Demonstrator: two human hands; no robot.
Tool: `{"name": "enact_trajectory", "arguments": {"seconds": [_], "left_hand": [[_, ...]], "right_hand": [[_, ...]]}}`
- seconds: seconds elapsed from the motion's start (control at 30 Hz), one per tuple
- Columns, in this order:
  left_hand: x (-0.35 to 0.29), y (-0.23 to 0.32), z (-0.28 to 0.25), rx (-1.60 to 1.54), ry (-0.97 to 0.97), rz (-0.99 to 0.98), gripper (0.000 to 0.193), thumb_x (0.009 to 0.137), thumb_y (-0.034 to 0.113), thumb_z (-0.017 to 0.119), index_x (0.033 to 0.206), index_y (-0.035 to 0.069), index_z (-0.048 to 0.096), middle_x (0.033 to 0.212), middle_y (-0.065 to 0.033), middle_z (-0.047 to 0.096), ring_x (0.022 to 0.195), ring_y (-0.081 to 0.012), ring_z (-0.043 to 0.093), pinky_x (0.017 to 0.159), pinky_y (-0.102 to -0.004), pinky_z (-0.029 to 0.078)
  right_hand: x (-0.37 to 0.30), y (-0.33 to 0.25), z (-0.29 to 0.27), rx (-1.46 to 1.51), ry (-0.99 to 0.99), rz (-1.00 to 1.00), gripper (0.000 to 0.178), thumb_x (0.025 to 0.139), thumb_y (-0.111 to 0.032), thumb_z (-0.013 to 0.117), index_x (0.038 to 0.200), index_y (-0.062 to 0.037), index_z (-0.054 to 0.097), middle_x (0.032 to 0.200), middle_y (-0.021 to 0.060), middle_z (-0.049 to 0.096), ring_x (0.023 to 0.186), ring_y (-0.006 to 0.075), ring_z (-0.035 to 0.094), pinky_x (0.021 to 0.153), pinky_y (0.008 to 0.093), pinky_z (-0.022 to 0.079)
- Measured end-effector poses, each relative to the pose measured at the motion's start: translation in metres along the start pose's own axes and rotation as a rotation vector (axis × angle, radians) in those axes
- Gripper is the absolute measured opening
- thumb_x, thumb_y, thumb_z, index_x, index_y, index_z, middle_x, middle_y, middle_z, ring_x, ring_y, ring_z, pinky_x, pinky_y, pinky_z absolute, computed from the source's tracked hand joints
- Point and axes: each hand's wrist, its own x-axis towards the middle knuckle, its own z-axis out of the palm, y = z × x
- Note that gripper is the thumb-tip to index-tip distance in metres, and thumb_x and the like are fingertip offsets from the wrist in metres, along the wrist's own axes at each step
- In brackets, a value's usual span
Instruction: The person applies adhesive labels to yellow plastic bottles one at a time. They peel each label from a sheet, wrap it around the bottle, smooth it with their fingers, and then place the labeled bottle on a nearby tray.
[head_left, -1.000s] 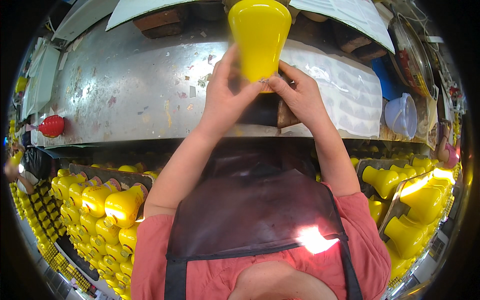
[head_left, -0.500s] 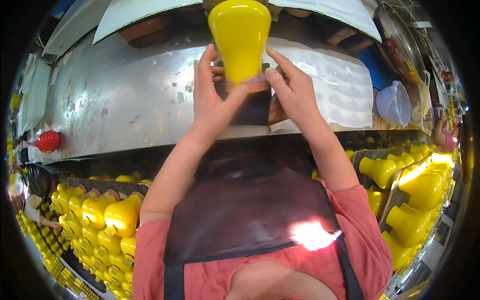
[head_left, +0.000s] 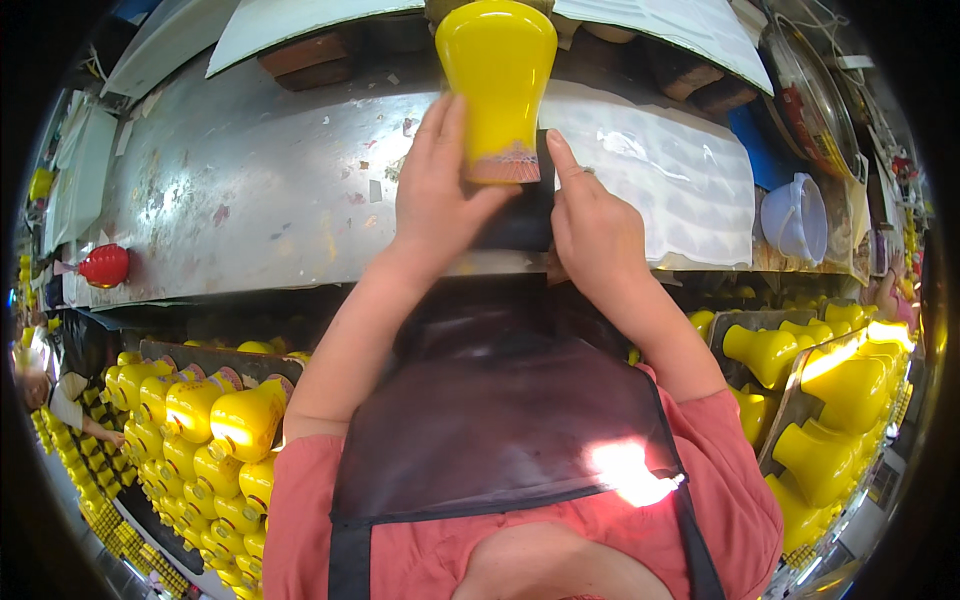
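A glossy yellow vase [head_left: 497, 80] lies with its wide end at the far side and its narrower end toward me. Around the narrower end runs a pinkish patterned band [head_left: 507, 165]. My left hand [head_left: 435, 190] grips the vase's left side, fingers along the wall and thumb at the near rim. To the right of the vase is my right hand [head_left: 597, 225], one digit stretched forward beside the band and the others folded. Whether it holds anything is hidden. Below the vase's near end is a dark block or pad [head_left: 515, 222].
A metal worktop [head_left: 270, 200] spans the front, with a white sheet [head_left: 680, 200] and a pale bucket [head_left: 795, 218] at right. A red ribbed object [head_left: 105, 266] sits at left. Racks of yellow vases [head_left: 240, 420] flank me on both sides. A co-worker's arm [head_left: 100, 432] shows far left.
My left thumb has moved off the band to the near rim, and the left fingers now lie against the vase. The right fingers have folded in. The patterned band shows more fully.
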Motion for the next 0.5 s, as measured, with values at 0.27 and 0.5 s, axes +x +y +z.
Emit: {"name": "enact_trajectory", "arguments": {"seconds": [0.27, 0.5], "left_hand": [[0.002, -0.003, 0.001, 0.014, -0.064, 0.003, 0.103, 0.074, 0.02, 0.089, 0.16, 0.005, 0.035, 0.153, -0.02, 0.044, 0.12, -0.0347, 0.06, 0.098, -0.0399, 0.054], [-0.003, -0.017, -0.006, -0.4, -0.159, -0.127, 0.077, 0.091, 0.025, 0.072, 0.156, 0.003, 0.037, 0.149, -0.0236, 0.049, 0.132, -0.0392, 0.054, 0.111, -0.0456, 0.044]], "right_hand": [[-0.006, -0.004, -0.002, -0.14, -0.148, 0.01, 0.071, 0.084, 0.0, 0.061, 0.153, -0.0162, 0.052, 0.083, 0.0138, 0.062, 0.067, 0.0344, 0.065, 0.061, 0.0458, 0.053], [0.025, 0.009, -0.008, 0.469, -0.237, 0.423, 0.061, 0.095, -0.043, 0.065, 0.139, -0.0018, 0.06, 0.083, 0.0253, 0.072, 0.08, 0.0411, 0.072, 0.075, 0.0433, 0.055]]}}
